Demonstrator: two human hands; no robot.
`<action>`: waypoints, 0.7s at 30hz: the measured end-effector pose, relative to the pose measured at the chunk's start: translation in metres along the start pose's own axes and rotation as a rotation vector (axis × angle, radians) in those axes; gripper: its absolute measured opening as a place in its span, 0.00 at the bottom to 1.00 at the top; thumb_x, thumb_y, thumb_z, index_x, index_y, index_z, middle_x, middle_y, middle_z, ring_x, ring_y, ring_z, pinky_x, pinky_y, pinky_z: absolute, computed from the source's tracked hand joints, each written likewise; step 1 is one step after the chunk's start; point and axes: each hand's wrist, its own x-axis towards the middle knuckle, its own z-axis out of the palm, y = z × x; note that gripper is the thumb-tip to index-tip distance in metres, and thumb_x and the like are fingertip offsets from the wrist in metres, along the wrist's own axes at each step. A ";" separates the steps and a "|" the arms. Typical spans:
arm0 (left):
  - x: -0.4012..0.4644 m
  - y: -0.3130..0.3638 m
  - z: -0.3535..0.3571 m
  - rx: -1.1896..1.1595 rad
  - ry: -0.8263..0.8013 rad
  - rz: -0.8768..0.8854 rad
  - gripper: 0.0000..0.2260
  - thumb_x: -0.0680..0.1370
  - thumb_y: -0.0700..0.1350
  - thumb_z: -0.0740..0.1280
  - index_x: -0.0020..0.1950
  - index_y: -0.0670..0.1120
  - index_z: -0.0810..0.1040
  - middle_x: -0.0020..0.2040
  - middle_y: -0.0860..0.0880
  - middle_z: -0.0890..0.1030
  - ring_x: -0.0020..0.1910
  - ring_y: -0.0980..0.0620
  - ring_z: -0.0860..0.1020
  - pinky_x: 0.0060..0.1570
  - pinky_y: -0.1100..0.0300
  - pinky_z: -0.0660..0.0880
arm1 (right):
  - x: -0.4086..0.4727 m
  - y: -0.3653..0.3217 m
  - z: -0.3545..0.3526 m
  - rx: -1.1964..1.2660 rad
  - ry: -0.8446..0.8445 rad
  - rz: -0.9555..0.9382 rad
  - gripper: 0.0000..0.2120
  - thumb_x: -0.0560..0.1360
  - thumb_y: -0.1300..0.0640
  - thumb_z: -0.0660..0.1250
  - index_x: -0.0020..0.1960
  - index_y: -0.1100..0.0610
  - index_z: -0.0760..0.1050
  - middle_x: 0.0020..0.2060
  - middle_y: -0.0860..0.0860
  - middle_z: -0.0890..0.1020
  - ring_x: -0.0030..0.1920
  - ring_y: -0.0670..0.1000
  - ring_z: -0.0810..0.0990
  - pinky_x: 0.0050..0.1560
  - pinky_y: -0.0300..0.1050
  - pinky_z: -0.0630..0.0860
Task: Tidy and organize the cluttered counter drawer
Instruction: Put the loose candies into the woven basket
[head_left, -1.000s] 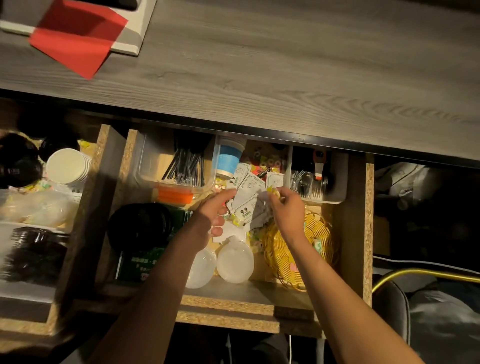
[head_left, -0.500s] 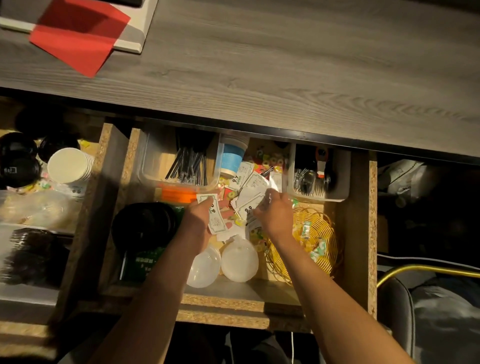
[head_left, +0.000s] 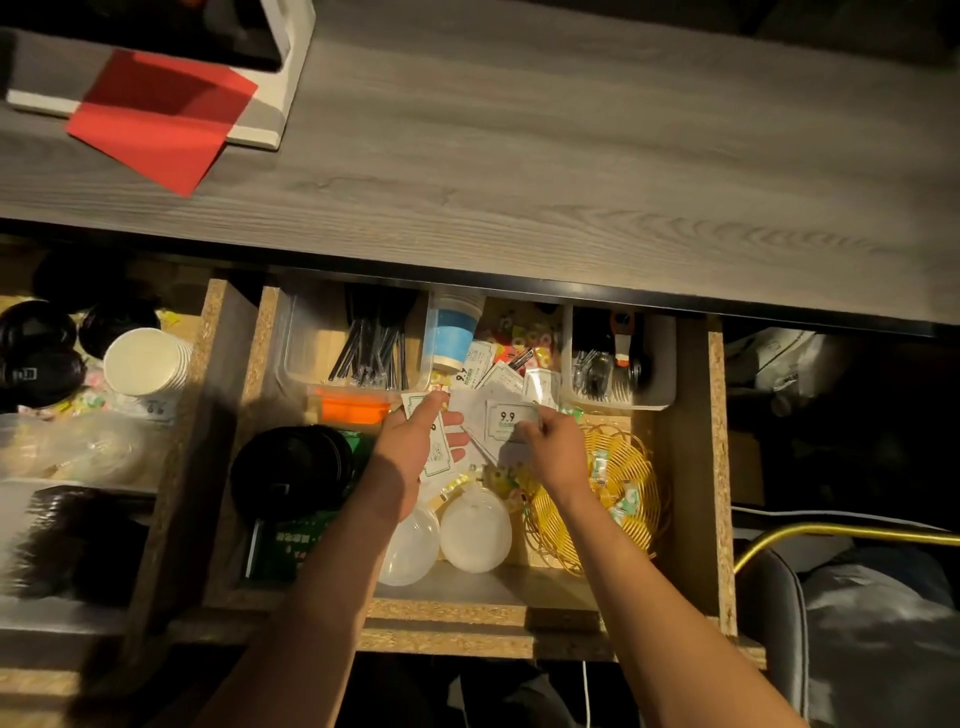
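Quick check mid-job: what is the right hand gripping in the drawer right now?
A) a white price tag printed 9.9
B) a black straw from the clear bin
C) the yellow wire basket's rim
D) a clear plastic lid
A: the right hand pinches the corner of the white price tag printed 9.9, above the yellow wire basket, whose rim it does not hold.
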 end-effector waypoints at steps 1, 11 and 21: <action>-0.002 0.001 0.001 0.007 -0.010 0.000 0.13 0.81 0.51 0.65 0.59 0.45 0.80 0.47 0.46 0.86 0.44 0.45 0.85 0.42 0.54 0.81 | -0.004 -0.001 -0.005 0.002 0.045 0.011 0.13 0.76 0.66 0.65 0.35 0.54 0.74 0.32 0.49 0.79 0.34 0.49 0.78 0.32 0.37 0.72; -0.023 -0.002 0.034 -0.014 -0.087 -0.020 0.27 0.78 0.62 0.60 0.68 0.44 0.74 0.56 0.42 0.83 0.54 0.43 0.83 0.50 0.51 0.81 | -0.041 -0.033 -0.056 0.846 0.165 0.242 0.05 0.81 0.62 0.63 0.52 0.55 0.76 0.53 0.53 0.84 0.53 0.51 0.83 0.41 0.40 0.78; -0.059 0.002 0.078 -0.276 -0.302 -0.094 0.11 0.84 0.47 0.58 0.60 0.47 0.78 0.50 0.46 0.86 0.48 0.48 0.85 0.50 0.52 0.78 | -0.076 -0.042 -0.062 0.711 0.114 0.217 0.08 0.79 0.61 0.66 0.57 0.57 0.79 0.51 0.50 0.86 0.50 0.50 0.86 0.44 0.45 0.83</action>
